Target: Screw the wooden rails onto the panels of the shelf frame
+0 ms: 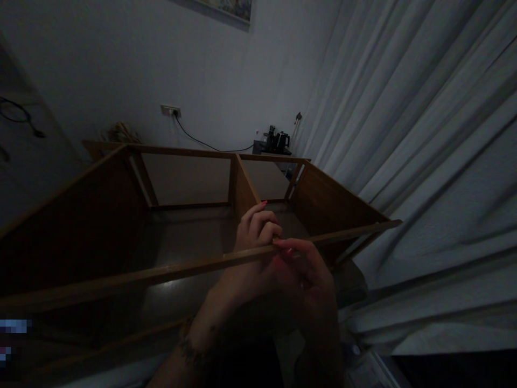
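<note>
A brown wooden cabinet frame (121,215) lies on its back in a dim room, split by a middle divider (242,188). Both my hands meet at its near front rail (161,274). My left hand (252,237) reaches from behind the rail with its fingers curled over the top edge. My right hand (309,269) is just to the right and touches the same spot, fingertips pinched together. What the fingertips hold, if anything, is too small and dark to make out.
White curtains (424,161) hang along the right side, close to the frame's right panel (335,205). A wall socket (170,111) with a black cable and a dark kettle (283,141) on a small stand sit at the back wall.
</note>
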